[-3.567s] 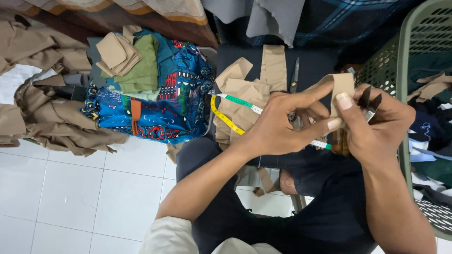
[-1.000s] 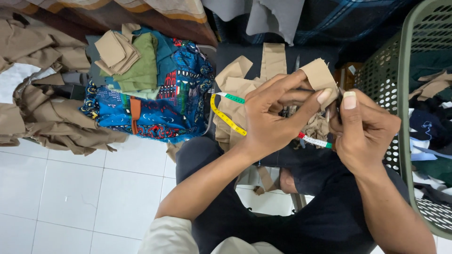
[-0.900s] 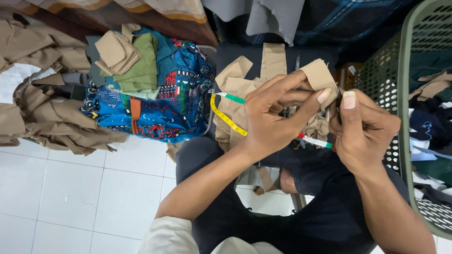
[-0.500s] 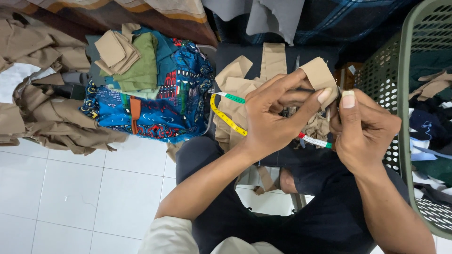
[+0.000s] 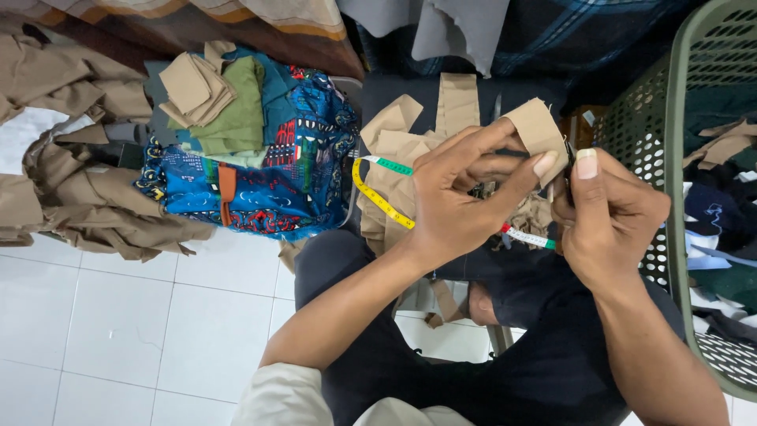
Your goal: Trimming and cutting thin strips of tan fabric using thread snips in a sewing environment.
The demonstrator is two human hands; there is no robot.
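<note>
A small tan fabric piece is pinched between thumb and fingers of the left hand, held above the lap. The right hand is curled shut against the piece's edge around a thin dark tool — its kind cannot be told. A measuring tape is draped over more tan pieces beneath — a green basket stands just beside.

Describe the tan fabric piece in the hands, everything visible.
The tan fabric piece is a small flat strip of woven-looking cloth with slightly frayed edges, held up at an angle. The left hand pinches it between thumb and fingers; the right hand meets its right edge, holding a small dark tool whose kind I cannot tell. It sits above the lap, over the measuring tape and more tan pieces.
</note>
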